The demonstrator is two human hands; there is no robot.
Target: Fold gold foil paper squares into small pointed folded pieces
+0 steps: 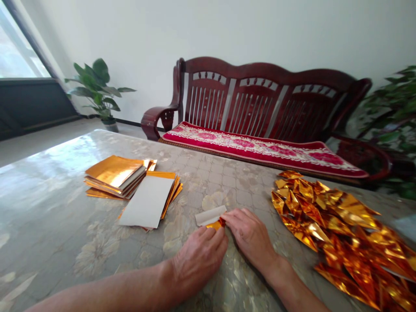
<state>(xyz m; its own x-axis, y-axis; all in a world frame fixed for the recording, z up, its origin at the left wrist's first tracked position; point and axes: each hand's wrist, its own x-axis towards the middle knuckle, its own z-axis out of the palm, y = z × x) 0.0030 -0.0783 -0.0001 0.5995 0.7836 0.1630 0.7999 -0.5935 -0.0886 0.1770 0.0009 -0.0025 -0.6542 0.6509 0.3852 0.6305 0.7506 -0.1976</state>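
Note:
A sheet of gold foil paper (211, 215), partly folded, lies on the table between my hands. Its pale grey back faces up along the far strip, and a gold part shows nearer to me. My left hand (203, 255) rests on its near side with curled fingers, hiding much of it. At the right end of the sheet my right hand (248, 232) pinches the edge with thumb and fingers. To the left are loose stacks of foil paper (113, 171), with a grey-backed sheet (147, 201) on top of the nearer one. Folded gold foil pieces (331, 221) are heaped at the right.
The table (97, 255) has a patterned, glossy cover. Behind it stands a dark red wooden bench (260, 104) with a red floral seat cover (247, 143). A potted plant (100, 86) stands at the back left, and another leafy plant (396, 108) at the right.

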